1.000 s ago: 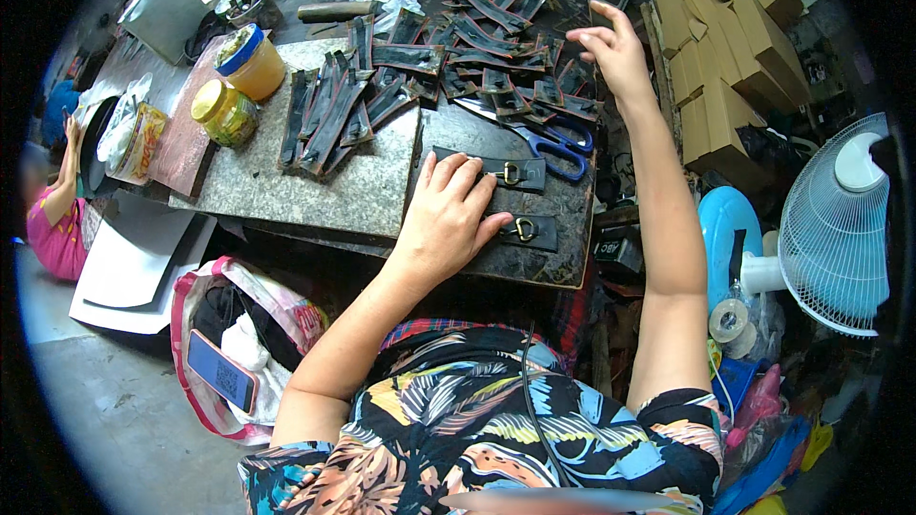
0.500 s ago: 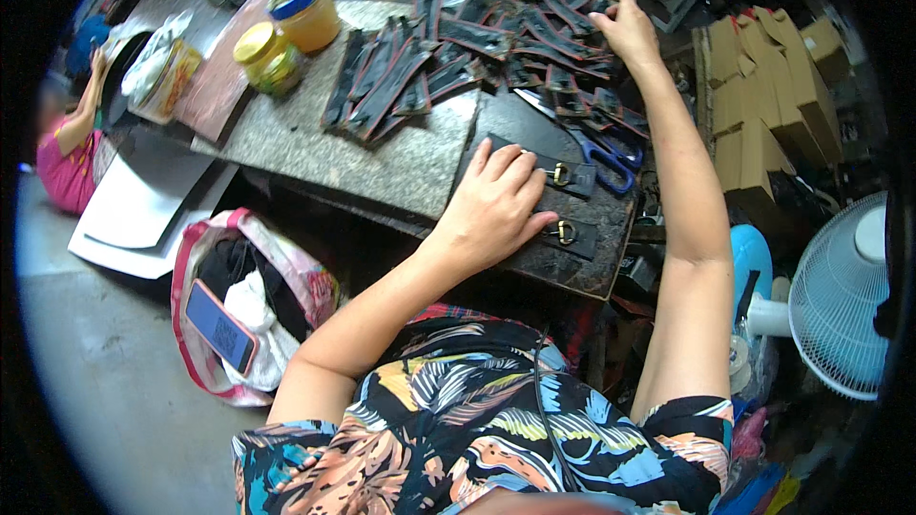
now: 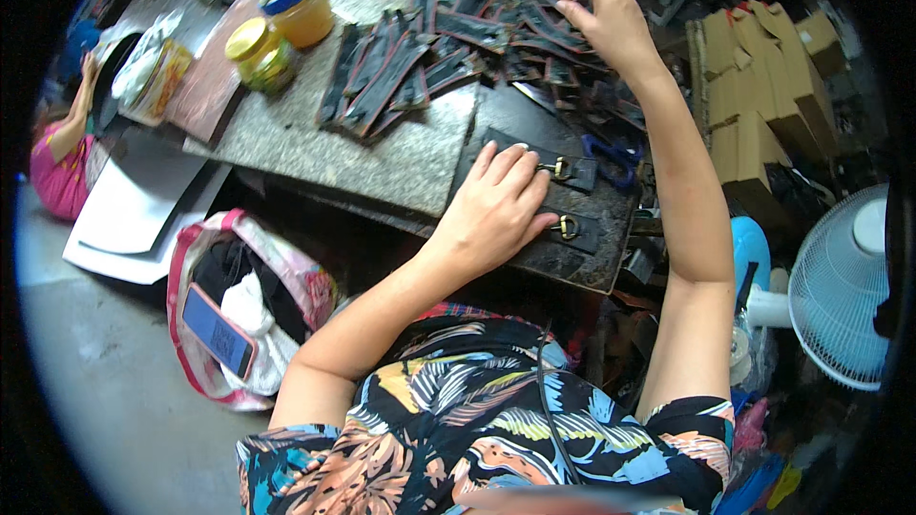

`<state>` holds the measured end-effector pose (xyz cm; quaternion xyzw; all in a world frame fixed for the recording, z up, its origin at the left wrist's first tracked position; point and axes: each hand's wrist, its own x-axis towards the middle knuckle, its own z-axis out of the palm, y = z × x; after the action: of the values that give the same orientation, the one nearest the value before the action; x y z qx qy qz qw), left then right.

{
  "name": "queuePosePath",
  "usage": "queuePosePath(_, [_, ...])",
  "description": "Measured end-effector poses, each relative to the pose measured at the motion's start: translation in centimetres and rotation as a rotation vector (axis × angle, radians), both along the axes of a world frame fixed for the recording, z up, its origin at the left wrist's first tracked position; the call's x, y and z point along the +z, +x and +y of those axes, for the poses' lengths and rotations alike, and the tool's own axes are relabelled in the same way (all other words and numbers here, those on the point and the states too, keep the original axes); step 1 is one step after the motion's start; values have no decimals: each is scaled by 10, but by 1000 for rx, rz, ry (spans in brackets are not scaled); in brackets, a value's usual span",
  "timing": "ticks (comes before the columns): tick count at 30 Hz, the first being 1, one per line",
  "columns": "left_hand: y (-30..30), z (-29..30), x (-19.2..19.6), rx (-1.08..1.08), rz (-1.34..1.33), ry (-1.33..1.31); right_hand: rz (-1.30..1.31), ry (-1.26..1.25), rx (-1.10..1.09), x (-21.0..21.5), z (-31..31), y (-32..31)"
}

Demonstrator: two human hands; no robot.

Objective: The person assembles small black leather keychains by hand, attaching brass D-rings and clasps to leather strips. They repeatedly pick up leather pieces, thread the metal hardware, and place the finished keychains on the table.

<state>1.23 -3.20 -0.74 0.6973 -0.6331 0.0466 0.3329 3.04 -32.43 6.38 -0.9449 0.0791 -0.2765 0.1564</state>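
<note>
Nearest, the left hand [image 3: 494, 208] lies flat, its grip spread over two buckled black straps [image 3: 580, 175], which run left to right along the surface [image 3: 596, 272]. Beyond: blue-handled scissors [image 3: 615, 162]. Farther, the right hand [image 3: 609, 21], the closer one to the dark strips [image 3: 472, 30], its grip narrowly parted; contact cannot be told. The pile extends leftward, its nearest strips slanting far-left to near-right.

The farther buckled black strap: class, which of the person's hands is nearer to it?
Left: the left hand lies over the strap; the right hand is farther off, beyond it, by the pile of dark strips.
</note>
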Motion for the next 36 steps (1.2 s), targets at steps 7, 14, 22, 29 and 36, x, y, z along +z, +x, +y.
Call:
queuePosePath(7, [0,-5,1,-13,-9,-30,-97,888,-465,-23,-111,-7])
queuePosePath(14, [2,-5,3,-13,8,-44,-34,776,-580,-50,-111,37])
queuePosePath(22, [3,-5,4,-12,18,-49,5,549,-618,-54,-116,66])
queuePosePath(29, [2,-5,5,-11,23,-48,-17,524,-452,-63,-151,79])
queuePosePath(36, [3,-5,3,-1,25,-36,58,312,-469,-83,-171,125])
